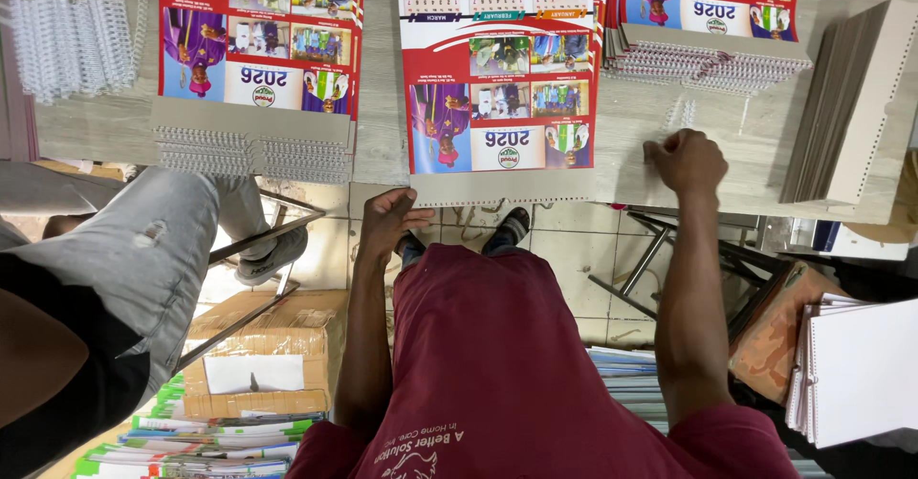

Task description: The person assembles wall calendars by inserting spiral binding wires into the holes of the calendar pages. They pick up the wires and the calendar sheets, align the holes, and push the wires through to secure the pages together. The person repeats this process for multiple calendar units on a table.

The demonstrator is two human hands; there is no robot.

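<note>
A red-and-white wall calendar point(497, 68) on a grey backing board lies on the wooden table point(378, 125) in front of me, its punched edge hanging over the near table edge. My left hand point(387, 219) grips that near edge at its left corner, thumb on top. To the right, my right hand point(687, 160) rests on the table with its fingers curled shut. It is just below a short piece of white wire binding point(681, 113). Whether anything is inside the fist is hidden.
A second calendar point(258, 49) with wire combs lies at the left, and a bound stack point(708, 20) at the back right. Grey boards point(846, 106) lean at the right. Loose wire coils point(72, 39) sit far left. Another person's grey-trousered leg point(143, 250) stands left, above a cardboard box point(268, 345).
</note>
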